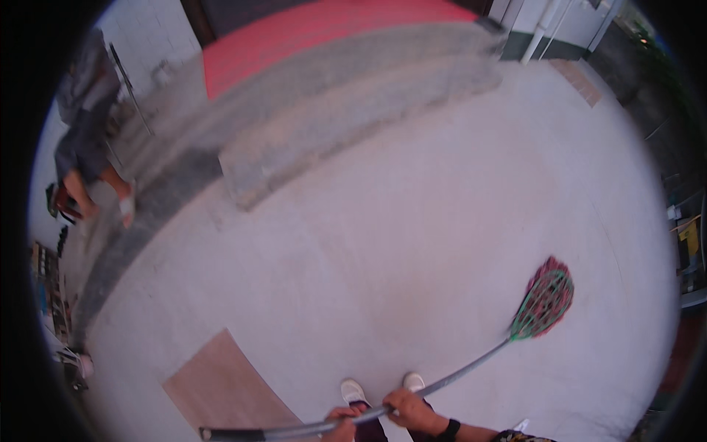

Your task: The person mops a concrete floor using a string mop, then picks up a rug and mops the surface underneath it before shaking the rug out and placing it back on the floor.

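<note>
Both my hands grip the grey pole (pixel 464 371) of a long-handled floor tool that looks like a flat mop. My left hand (pixel 339 424) is wrapped around the pole near the bottom of the view, towards its black end grip (pixel 232 435). Farther up the shaft, my right hand (pixel 411 410) holds it, with a dark band on the wrist. At the far end, the tool's head (pixel 544 298) has a green lattice frame over reddish tufts. It is on or just above the pale concrete floor (pixel 386 237), to my right.
A low concrete step (pixel 353 127) stands ahead, with a red mat (pixel 331 33) beyond it. Another person (pixel 88 127) is at the left, beside a thin dark stick (pixel 130 88). A flat brown sheet (pixel 232 381) lies left of my shoes (pixel 352 391). White pipes (pixel 538 33) run down the far wall.
</note>
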A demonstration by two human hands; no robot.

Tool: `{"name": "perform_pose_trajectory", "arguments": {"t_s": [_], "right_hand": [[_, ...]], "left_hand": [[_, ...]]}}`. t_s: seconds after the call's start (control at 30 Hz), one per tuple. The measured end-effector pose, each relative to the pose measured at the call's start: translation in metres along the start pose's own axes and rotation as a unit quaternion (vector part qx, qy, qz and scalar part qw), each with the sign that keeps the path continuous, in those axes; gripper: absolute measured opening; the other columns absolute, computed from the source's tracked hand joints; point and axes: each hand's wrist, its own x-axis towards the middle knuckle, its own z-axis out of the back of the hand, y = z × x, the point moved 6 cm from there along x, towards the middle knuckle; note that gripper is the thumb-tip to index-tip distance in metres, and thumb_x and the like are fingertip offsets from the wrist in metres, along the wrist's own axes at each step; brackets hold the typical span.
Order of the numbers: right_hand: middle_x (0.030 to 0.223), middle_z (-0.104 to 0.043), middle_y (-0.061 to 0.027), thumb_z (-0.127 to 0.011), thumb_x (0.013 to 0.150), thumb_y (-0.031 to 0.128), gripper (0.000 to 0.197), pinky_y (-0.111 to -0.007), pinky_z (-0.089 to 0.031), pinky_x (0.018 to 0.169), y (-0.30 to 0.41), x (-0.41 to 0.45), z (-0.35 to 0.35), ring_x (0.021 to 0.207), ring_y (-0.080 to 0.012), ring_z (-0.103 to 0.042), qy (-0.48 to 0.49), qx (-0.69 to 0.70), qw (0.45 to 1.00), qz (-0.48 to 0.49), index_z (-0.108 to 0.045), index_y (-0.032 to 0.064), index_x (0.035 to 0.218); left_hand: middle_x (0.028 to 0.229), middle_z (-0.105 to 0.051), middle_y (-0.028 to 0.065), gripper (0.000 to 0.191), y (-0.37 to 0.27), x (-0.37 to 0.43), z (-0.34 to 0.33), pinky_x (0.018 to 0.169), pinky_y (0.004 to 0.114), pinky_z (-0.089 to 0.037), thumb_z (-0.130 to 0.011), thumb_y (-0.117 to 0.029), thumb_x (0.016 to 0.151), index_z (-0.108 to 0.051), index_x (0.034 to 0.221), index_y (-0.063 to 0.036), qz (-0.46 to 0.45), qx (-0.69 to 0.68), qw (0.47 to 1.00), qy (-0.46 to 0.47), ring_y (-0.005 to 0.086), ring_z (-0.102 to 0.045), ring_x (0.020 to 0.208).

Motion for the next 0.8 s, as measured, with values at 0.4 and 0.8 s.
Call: {"name": "perform_pose_trajectory", "arguments": {"t_s": [0.4, 0.8], "right_hand": [[0.078, -0.050, -0.0167, -0.056, 0.060, 0.014, 0.021, -0.041, -0.038, 0.070, 0.078, -0.066, 0.112, 0.077, -0.0337, -0.047, -0.025, -0.016, 0.999, -0.016, -0.050, 0.0036, 0.076], [0.076, -0.056, -0.0148, -0.055, 0.063, 0.013, 0.021, -0.041, -0.043, 0.068, -0.005, -0.094, 0.148, 0.078, -0.0334, -0.052, 0.043, -0.074, 0.989, -0.117, -0.052, 0.0064, 0.083]], "left_hand": [[0.076, -0.055, 0.0036, 0.018, -0.203, -0.085, -0.229, 0.071, 0.027, -0.041, -0.046, -0.015, 0.084, -0.054, 0.078, 0.0002, -0.051, 0.230, 0.972, -0.002, 0.0126, -0.049, 0.074], [0.073, -0.057, 0.0053, 0.010, -0.233, -0.112, -0.296, 0.064, 0.024, -0.042, -0.058, -0.007, 0.076, -0.052, 0.069, -0.0041, -0.076, 0.153, 0.977, 0.124, 0.0113, -0.050, 0.070]]}}
